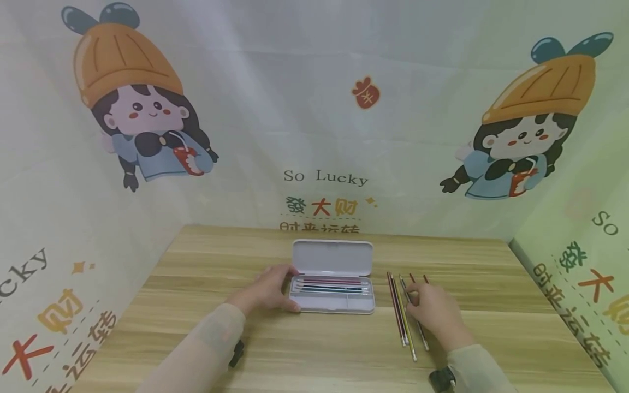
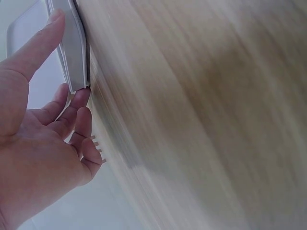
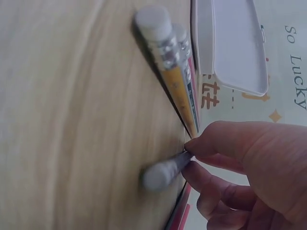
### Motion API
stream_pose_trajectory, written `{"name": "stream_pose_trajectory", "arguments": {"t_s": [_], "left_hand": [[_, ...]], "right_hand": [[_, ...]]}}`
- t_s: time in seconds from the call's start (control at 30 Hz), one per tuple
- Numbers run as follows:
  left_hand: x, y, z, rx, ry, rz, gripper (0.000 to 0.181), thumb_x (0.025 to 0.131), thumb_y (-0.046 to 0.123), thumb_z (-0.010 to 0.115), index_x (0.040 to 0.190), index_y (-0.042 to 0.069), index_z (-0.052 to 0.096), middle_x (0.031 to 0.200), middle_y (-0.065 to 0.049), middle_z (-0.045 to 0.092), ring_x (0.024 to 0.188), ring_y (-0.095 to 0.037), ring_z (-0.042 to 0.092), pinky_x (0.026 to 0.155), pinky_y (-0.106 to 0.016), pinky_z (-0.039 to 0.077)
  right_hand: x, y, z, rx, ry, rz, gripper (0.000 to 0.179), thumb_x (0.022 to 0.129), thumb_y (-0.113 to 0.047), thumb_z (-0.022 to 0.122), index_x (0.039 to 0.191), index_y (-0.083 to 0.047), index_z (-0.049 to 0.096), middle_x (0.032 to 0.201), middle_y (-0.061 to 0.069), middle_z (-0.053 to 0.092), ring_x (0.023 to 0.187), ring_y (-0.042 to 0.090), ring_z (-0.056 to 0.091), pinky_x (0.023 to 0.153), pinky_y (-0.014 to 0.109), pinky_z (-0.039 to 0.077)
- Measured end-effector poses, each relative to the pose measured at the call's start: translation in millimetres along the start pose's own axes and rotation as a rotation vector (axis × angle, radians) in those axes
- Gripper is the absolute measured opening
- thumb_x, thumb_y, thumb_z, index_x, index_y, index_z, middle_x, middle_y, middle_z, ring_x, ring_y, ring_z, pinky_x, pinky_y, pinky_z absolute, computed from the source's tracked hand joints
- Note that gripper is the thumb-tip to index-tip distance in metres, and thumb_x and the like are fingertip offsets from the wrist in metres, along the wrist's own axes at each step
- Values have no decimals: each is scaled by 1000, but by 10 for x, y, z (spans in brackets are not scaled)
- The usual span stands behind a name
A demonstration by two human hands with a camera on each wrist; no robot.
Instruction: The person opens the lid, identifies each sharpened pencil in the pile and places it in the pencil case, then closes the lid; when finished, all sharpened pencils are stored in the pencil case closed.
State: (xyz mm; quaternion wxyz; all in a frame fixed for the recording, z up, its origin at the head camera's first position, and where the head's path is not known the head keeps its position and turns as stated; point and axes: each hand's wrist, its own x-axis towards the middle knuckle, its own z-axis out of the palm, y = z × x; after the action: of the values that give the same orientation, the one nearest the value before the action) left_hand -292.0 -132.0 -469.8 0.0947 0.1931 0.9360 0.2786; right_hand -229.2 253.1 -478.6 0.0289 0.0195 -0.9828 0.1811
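Observation:
An open white pencil case (image 1: 319, 303) lies on the table with its lid (image 1: 332, 257) tipped back; several pencils (image 1: 334, 287) are in its rear compartment. My left hand (image 1: 269, 287) holds the case's left end, thumb at the front corner and fingers at the rear. To the right of the case, my right hand (image 1: 434, 311) pinches a dark pencil (image 3: 180, 163) between thumb and fingertip, its eraser end pointing towards me. Just left of that hand lie a yellow pencil (image 1: 411, 341) and dark red pencils (image 1: 397, 311). Red pencil tips (image 1: 426, 279) show beyond the right hand, the rest hidden.
The wood-grain table (image 1: 221, 251) is backed by a printed cloth (image 1: 275, 109) with cartoon figures, which also hangs at both sides. Dark wrist devices (image 1: 443, 379) sit below each hand.

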Motion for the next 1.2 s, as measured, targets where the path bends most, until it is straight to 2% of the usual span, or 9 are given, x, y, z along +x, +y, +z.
{"name": "stream_pose_trajectory", "arguments": {"t_s": [0.17,0.4,0.53,0.77,1.1,1.2], "left_hand": [[-13,-11,-6,-8,-3,10,85,66,30,97,137,5,57,139,-14,61,130,-35,51,117,-58,36],[-39,-26,-3,1,0,33,85,67,32,96,137,5,56,138,-15,61,129,-37,51,115,-61,36],[-38,-28,-13,0,0,31,85,67,31,96,137,5,56,139,-16,60,129,-38,51,116,-61,36],[-26,-23,-30,-26,-2,-3,85,66,30,97,137,6,57,140,-14,60,131,-35,50,118,-58,34],[-14,-26,-1,-34,-2,-7,84,66,32,97,136,8,58,138,-12,61,131,-33,50,118,-57,36],[-2,-31,7,-38,-2,-12,85,66,32,97,137,9,58,139,-11,60,132,-33,50,119,-56,35]], "right_hand": [[9,4,9,-6,1,13,37,82,-19,79,117,-8,75,82,-2,74,67,15,66,53,34,51],[-17,14,-17,24,-13,36,36,82,-23,82,115,-9,75,92,5,79,77,22,74,58,38,56],[-32,4,-39,41,4,35,36,81,-22,82,116,-12,76,91,2,79,75,18,71,57,35,52],[-45,-45,-38,48,62,-31,30,78,-18,77,107,-19,80,82,-9,75,66,9,61,52,30,44],[-49,-172,-22,38,111,-198,22,78,-17,81,99,-24,80,75,-18,68,58,4,46,50,25,36],[-25,-220,0,30,112,-223,22,77,-17,80,97,-25,80,73,-19,66,52,4,40,47,24,32]]}}
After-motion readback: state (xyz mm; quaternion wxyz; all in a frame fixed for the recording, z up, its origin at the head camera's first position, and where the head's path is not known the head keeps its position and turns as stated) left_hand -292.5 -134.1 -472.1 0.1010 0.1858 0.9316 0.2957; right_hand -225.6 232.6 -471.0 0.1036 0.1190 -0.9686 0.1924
